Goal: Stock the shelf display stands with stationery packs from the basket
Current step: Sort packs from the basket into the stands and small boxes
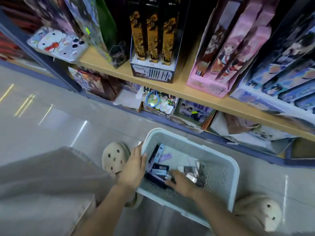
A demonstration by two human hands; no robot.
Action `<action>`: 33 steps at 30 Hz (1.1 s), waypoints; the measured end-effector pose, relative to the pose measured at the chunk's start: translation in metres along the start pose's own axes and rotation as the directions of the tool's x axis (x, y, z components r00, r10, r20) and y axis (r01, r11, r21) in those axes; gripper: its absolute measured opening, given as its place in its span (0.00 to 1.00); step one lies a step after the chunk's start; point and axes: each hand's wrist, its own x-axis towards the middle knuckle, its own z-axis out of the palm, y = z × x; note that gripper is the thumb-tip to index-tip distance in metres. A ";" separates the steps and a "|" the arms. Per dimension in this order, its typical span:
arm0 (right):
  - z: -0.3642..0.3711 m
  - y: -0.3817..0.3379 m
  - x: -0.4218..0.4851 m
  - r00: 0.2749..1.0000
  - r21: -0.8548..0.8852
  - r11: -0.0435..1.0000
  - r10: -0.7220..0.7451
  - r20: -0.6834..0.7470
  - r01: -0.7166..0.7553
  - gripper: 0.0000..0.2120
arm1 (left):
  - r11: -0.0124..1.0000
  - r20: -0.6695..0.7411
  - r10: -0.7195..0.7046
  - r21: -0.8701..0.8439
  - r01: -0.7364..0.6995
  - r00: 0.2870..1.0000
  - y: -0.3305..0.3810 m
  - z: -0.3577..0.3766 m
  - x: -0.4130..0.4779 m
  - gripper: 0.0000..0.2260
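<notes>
The right hand (181, 182), fingers spread, rests over the dark stationery packs (157, 169) inside the pale perforated plastic basket (228, 169); the left hand (133, 169) grips its near-left rim.

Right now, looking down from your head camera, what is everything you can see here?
basket: one, pale blue-white plastic mesh, on the floor below the shelves.
stationery packs: several, dark, lilac and silvery, loose in the basket; exact count unclear.
black display stand: one, holding three black-and-orange packs, middle of the wooden shelf.
pink display stand: one, pink, right of the black one.
blue display stand: one, blue-purple, far right of the shelf.
lower shelf goods: mixed colours, blurred.
clogs: two, beige, either side of the basket.
left hand: on the basket's left rim.
right hand: inside the basket, reaching among the packs; grip unclear.
</notes>
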 end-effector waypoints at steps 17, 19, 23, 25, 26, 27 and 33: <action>-0.004 0.011 0.011 1.000 0.014 1.000 0.011 0.021 -0.012 0.11 | 1.000 -0.100 -0.007 -0.015 0.005 0.995 0.001 0.010 -0.002 0.18; -0.005 0.015 0.007 0.999 -0.013 1.000 0.010 0.051 -0.009 0.17 | 1.000 -0.105 -0.003 -0.012 0.002 0.994 0.003 0.009 -0.004 0.18; -0.004 0.023 -0.001 1.000 -0.037 0.999 0.018 -0.018 -0.019 0.10 | 1.000 -0.104 -0.014 -0.020 0.012 0.994 0.003 0.010 -0.004 0.17; -0.007 0.025 -0.003 0.997 0.037 0.998 0.045 -0.069 -0.042 0.08 | 1.000 -0.154 0.013 -0.025 -0.017 0.988 0.002 0.009 -0.004 0.16; -0.010 0.025 -0.004 0.993 0.096 0.994 0.061 -0.098 -0.051 0.07 | 0.999 -0.202 0.037 -0.009 -0.040 0.979 0.003 0.008 -0.005 0.15; -0.014 0.023 -0.005 0.987 0.159 0.987 0.062 -0.148 -0.038 0.06 | 0.998 -0.251 0.063 0.016 -0.061 0.966 0.005 0.007 -0.007 0.14; -0.048 -0.036 -0.035 0.933 0.491 0.840 -0.049 -0.357 0.232 0.09 | 0.903 -0.044 -0.063 -0.427 0.038 0.997 0.044 0.017 -0.015 0.06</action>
